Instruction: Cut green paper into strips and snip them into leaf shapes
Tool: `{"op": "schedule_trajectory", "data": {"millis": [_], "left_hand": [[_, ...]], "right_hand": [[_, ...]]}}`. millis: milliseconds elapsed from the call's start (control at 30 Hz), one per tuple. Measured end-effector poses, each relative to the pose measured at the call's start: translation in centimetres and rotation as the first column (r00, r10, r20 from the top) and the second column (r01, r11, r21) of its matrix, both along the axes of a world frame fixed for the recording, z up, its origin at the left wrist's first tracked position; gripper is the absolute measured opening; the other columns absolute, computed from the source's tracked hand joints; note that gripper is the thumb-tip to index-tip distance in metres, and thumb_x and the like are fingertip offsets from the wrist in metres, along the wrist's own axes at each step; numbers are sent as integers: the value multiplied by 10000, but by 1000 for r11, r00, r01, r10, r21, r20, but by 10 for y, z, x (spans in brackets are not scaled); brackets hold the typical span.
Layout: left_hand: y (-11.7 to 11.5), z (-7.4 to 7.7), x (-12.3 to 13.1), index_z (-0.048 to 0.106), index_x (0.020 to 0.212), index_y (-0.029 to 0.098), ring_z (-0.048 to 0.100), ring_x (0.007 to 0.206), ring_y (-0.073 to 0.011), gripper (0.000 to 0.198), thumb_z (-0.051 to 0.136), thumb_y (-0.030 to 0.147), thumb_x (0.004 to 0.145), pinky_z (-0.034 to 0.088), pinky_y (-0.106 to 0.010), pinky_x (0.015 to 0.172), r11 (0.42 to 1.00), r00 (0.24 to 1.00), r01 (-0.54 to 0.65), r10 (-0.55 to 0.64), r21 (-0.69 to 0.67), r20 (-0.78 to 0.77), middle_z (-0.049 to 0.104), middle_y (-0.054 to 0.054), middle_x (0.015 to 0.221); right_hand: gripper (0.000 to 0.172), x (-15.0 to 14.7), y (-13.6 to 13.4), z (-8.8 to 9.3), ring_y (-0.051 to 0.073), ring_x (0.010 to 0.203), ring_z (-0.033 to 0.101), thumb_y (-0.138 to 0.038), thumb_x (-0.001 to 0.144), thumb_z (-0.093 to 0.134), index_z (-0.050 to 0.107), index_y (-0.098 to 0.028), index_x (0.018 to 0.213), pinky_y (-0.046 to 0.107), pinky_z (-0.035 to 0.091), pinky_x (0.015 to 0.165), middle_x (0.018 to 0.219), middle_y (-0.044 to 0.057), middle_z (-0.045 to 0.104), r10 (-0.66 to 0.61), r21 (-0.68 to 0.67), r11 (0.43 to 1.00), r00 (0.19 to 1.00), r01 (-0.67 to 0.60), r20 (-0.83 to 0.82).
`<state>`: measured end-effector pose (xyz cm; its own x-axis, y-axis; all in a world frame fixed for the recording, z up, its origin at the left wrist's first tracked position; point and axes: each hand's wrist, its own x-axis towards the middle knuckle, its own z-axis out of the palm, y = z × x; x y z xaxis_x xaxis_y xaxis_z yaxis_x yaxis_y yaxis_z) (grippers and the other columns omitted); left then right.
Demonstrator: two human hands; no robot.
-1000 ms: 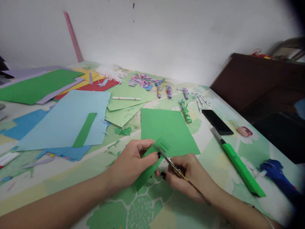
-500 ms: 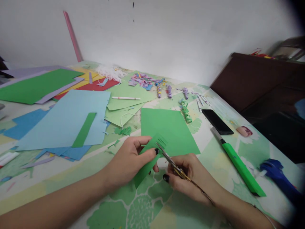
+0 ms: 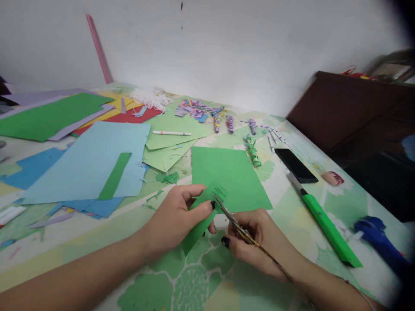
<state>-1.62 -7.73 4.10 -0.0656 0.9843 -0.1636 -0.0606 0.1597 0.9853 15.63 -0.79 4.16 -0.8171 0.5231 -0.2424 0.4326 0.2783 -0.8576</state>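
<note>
My left hand point(image 3: 184, 211) pinches a narrow green paper strip point(image 3: 197, 233) between thumb and fingers. Several short parallel slits run into the strip's upper right end, giving it a fringe. My right hand point(image 3: 256, 242) grips a pair of scissors point(image 3: 238, 226), whose blades point up and left and meet the strip's edge near my left thumb. Behind both hands a green paper sheet point(image 3: 227, 172) lies flat on the table. To the left, another green strip point(image 3: 115, 177) rests on a light blue sheet point(image 3: 84, 160).
A green utility knife point(image 3: 329, 229), a black phone point(image 3: 295, 165) and a blue tape dispenser point(image 3: 378, 239) lie at right. Fringed paper rolls point(image 3: 231, 124) and a pile of paper bits point(image 3: 194, 109) sit at the back. Coloured sheets point(image 3: 52, 114) are stacked at left.
</note>
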Motion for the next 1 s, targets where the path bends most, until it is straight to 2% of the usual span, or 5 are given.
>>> {"op": "schedule_trajectory", "data": {"millis": [267,467,567,800,1000], "left_hand": [[-1,-1,-1,603,739,119,529,459,-86,127,534,209,796,451,-164,414,1000,1000,-5,4,16,23,615,8,532],[-1,-1,0,602,700,116,534,468,-78,131,535,178,794,449,-152,428,999,1000,-6,5,39,26,611,12,534],[-2,0,1,608,704,116,531,473,-74,135,531,172,799,441,-144,432,999,1000,-3,2,42,31,607,16,533],[-2,1,0,614,680,120,537,497,-63,157,514,127,800,447,-134,476,998,1000,7,-7,67,4,605,23,545],[-1,1,0,619,704,126,537,493,-71,148,508,131,802,445,-145,469,998,999,19,-21,61,26,607,22,546]], "right_hand": [[179,-1,-3,1,56,473,238,-216,708,508,413,-164,566,184,185,398,506,-67,283,-14,47,999,1000,14,2],[161,-1,-3,2,60,479,233,-240,746,498,605,-123,721,182,187,405,532,-57,292,22,39,999,1000,-22,-8],[191,-2,-3,2,61,476,237,-235,742,501,647,-117,779,183,182,405,532,-52,303,7,35,999,1000,-7,-3],[225,1,0,-8,61,466,296,-151,790,440,664,-140,787,171,217,421,511,-41,408,-25,-56,998,999,27,27],[217,4,1,-13,55,436,303,-131,787,452,667,-147,766,170,217,412,485,-48,425,-36,-25,999,999,37,11]]}}
